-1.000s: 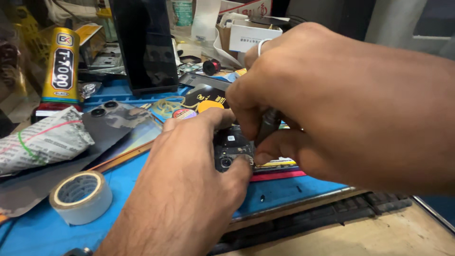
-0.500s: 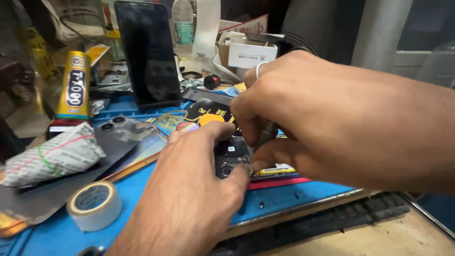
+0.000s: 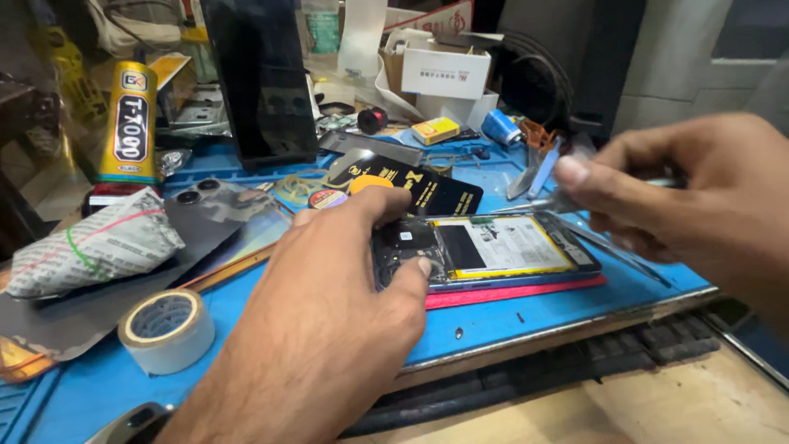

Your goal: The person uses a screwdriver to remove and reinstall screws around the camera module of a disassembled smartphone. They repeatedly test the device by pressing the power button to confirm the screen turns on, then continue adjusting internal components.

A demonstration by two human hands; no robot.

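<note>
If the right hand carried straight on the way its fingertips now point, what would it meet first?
The right hand holds a thin metal tool and points leftward above the opened phone. Going straight on, it would probably reach the left hand pinning the phone's camera end, though depth is hard to judge.

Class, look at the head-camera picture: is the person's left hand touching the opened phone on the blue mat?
Touching. The head view shows the left hand with thumb and fingertip pressed on the camera end of the opened phone.
</note>
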